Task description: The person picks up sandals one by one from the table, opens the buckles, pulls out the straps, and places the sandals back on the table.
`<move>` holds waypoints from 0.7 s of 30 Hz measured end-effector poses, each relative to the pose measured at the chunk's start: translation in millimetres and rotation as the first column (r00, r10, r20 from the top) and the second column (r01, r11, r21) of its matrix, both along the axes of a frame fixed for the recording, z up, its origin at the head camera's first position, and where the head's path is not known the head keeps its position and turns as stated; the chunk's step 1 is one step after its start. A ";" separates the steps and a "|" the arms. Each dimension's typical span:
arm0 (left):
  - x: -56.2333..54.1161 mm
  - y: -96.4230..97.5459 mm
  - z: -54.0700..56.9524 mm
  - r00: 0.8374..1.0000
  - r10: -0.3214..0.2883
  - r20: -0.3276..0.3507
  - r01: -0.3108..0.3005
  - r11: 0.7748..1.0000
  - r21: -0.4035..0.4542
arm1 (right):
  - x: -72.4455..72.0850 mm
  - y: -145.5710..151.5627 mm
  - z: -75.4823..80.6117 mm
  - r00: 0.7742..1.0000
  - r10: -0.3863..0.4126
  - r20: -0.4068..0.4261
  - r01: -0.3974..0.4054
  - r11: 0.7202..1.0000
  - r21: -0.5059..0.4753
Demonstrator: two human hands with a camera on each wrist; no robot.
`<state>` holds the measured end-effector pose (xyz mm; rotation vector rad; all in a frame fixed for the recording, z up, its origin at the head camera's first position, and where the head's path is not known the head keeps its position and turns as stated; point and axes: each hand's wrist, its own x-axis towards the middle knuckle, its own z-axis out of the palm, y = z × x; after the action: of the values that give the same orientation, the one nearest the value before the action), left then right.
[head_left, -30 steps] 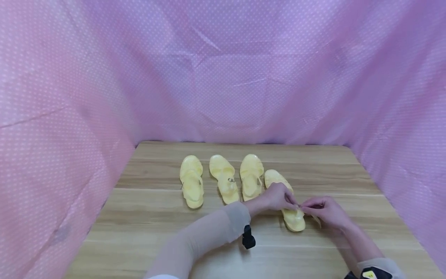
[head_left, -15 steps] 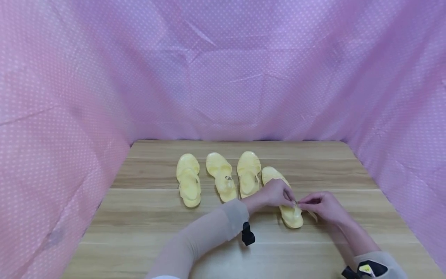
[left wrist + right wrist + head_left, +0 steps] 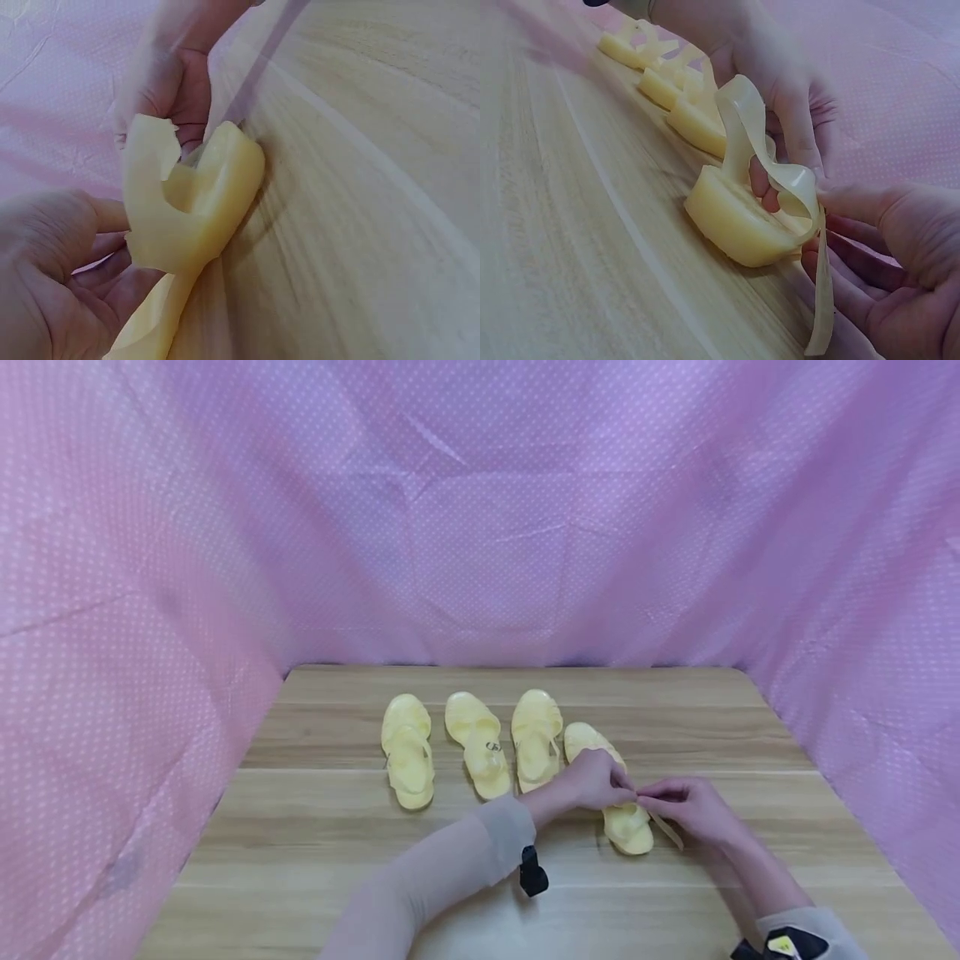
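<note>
A pale yellow jelly sandal lies tilted at the right end of a row, its toe pointing away. My left hand reaches over its middle and pinches the ankle strap at the outer side. Fingertip to fingertip with it, my right hand pinches the same strap from the right. In the right wrist view the strap arches over the heel, and its loose end hangs below the right fingers. The fingers hide the fastening spot.
Three more yellow sandals stand to the left: a far-left sandal, a second sandal and a third sandal close by the left forearm. The wooden table is enclosed by pink dotted cloth.
Both hands stay at the strap with only small finger movements. The right fingertips have closed in against the left ones, and the strap's loose end shows longer below the right hand.
</note>
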<state>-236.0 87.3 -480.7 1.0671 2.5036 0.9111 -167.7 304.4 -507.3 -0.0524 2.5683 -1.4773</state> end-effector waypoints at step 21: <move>-3.7 2.6 -6.7 0.999 0.042 0.008 -0.042 0.999 0.005 | 1.6 -4.0 0.2 1.000 0.007 0.026 -0.005 0.998 -0.061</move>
<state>-239.8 89.9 -487.4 1.0133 2.5276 0.9322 -166.1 300.4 -507.2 -0.0486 2.5004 -1.5433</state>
